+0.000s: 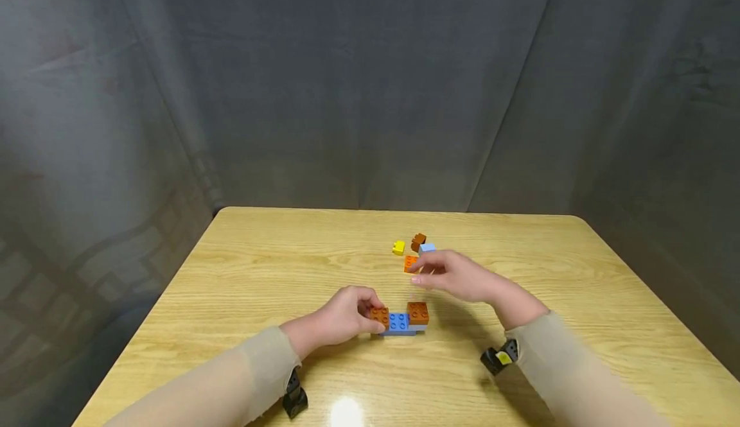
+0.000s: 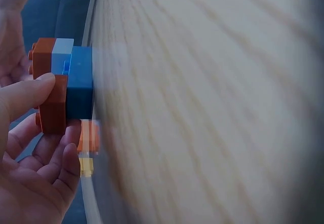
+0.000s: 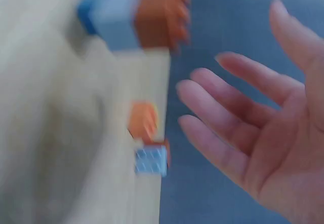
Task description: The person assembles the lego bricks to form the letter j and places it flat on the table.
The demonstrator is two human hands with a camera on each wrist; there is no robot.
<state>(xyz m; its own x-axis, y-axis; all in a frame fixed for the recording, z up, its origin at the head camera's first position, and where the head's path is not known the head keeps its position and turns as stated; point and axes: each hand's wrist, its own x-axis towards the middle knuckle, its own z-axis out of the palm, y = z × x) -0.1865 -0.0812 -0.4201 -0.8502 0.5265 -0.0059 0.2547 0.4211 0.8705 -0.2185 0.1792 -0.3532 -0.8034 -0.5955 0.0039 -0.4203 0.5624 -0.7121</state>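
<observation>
My left hand pinches a brown brick between thumb and fingers, at the left end of a longer blue brick low on the table. On that blue brick's right end sits a light blue brick, topped by a second brown brick. In the left wrist view, the thumb presses the studded side of the held brown brick. My right hand is over the table beyond the build, fingers spread and holding nothing in the right wrist view. Its fingertips overlap a loose orange brick in the head view.
Behind the orange brick lie a yellow brick, another brown brick tipped on its side and a light blue brick. The wooden table ends at a grey curtain. Each wrist wears a black camera.
</observation>
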